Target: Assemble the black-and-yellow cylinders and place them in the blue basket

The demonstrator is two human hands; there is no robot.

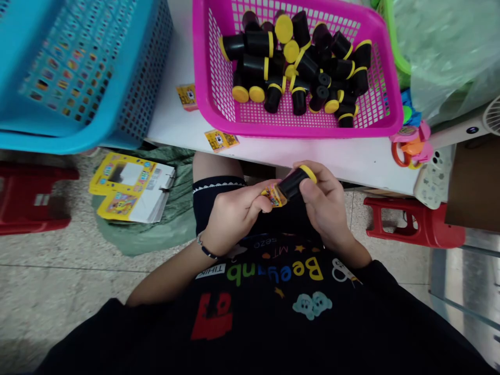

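Observation:
Over my lap, my right hand (327,200) is closed round a small black canister (291,185) with a yellow lid, tilted with its lid to the upper right. My left hand (234,211) pinches a small yellow printed label (274,195) at the canister's lower left end. The label touches or overlaps that end; whether it is stuck on, I cannot tell. Just ahead, a pink basket (297,129) holds several more black canisters with yellow lids. Two similar yellow printed pieces lie on the table: one card (221,140) at the front edge, another card (186,97) beside the basket.
Blue baskets (133,99) stand at the left. Yellow-and-white printed sheets (133,187) lie on green plastic below them. Right of the pink basket are scissors (400,154), colourful small items, a patterned case (432,179) and a clear plastic bag (449,47). Red stools (414,221) stand on both sides.

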